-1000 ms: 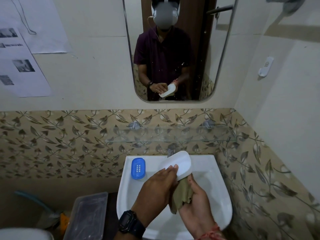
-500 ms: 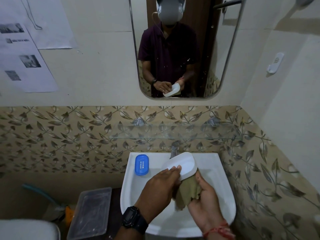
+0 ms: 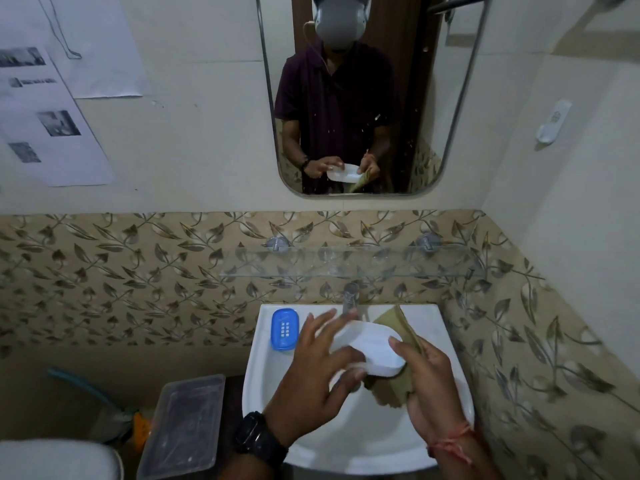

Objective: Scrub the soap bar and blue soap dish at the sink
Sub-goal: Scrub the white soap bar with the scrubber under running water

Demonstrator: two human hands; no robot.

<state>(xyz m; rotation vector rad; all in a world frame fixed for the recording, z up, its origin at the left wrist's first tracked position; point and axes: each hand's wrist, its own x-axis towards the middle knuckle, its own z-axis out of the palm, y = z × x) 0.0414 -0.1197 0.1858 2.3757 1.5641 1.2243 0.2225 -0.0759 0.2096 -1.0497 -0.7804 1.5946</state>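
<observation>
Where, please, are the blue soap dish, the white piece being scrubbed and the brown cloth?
blue soap dish [image 3: 284, 329]: head view, on its slotted centre.
white piece [image 3: 375, 351]: head view, on its bare top face between the hands.
brown cloth [image 3: 391, 393]: head view, on the fold hanging below the white piece.

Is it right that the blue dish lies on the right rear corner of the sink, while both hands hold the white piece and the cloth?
Not quite. In the head view the blue dish lies on the left rear corner of the sink. The rest holds: the left hand and right hand hold the white piece and the cloth.
</observation>
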